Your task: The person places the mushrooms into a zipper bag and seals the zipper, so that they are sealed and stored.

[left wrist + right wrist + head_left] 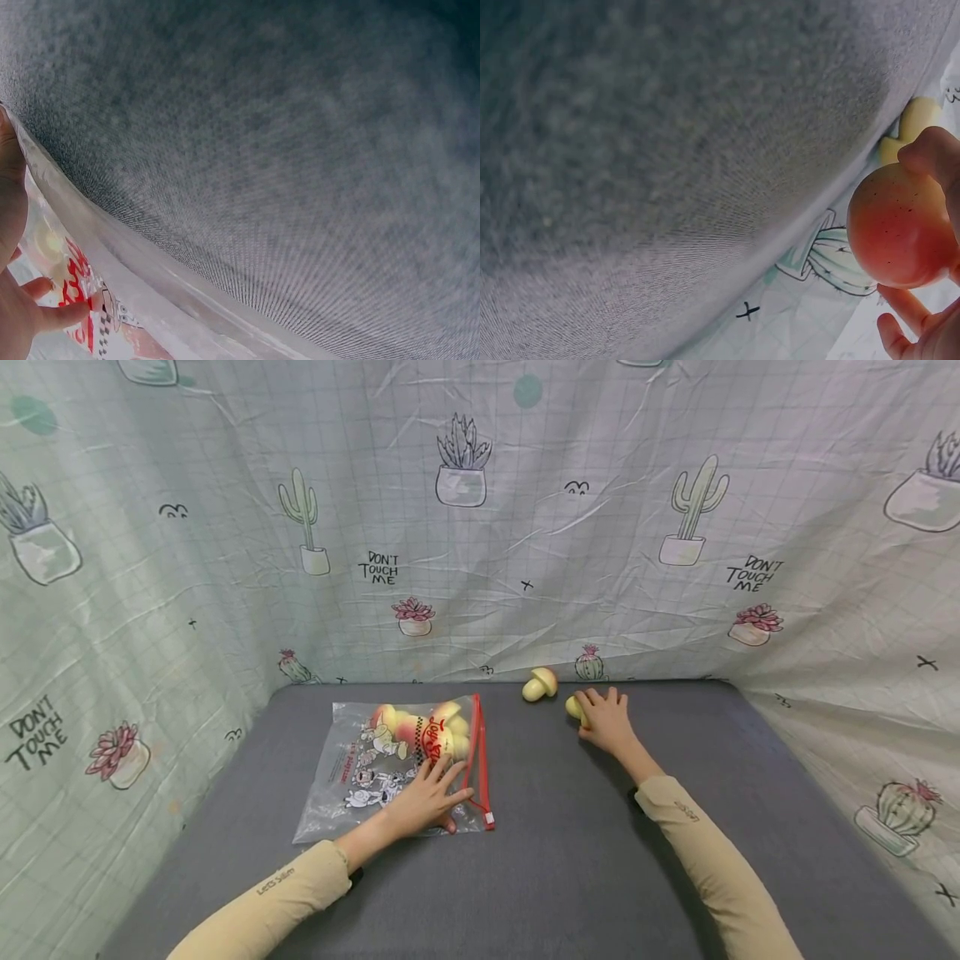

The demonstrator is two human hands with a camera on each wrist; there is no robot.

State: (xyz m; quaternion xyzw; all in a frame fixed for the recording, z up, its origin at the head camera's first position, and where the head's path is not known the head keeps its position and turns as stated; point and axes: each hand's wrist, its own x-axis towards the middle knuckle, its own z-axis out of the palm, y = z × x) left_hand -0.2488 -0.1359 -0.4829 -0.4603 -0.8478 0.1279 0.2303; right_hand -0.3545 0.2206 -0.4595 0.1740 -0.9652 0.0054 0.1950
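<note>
My left hand [426, 797] rests on a clear zip bag [321, 806] with red and black print, fingers spread near its red zip edge. Inside the bag lie several yellow and red toy mushrooms [384, 718]. At the back right, my right hand [609, 725] grips another toy mushroom [573, 707]. The right wrist view shows its speckled, rounded red-yellow cap [896, 225] between thumb and fingers. A loose toy mushroom [540, 686] lies to the left of that hand, near the back edge, its pale stem pointing down-left.
The grey table [540, 860] ends at a hanging cloth [510, 535] printed with cacti, which encloses the back and sides. A white slider [490, 817] sits at the near end of the bag's red zip.
</note>
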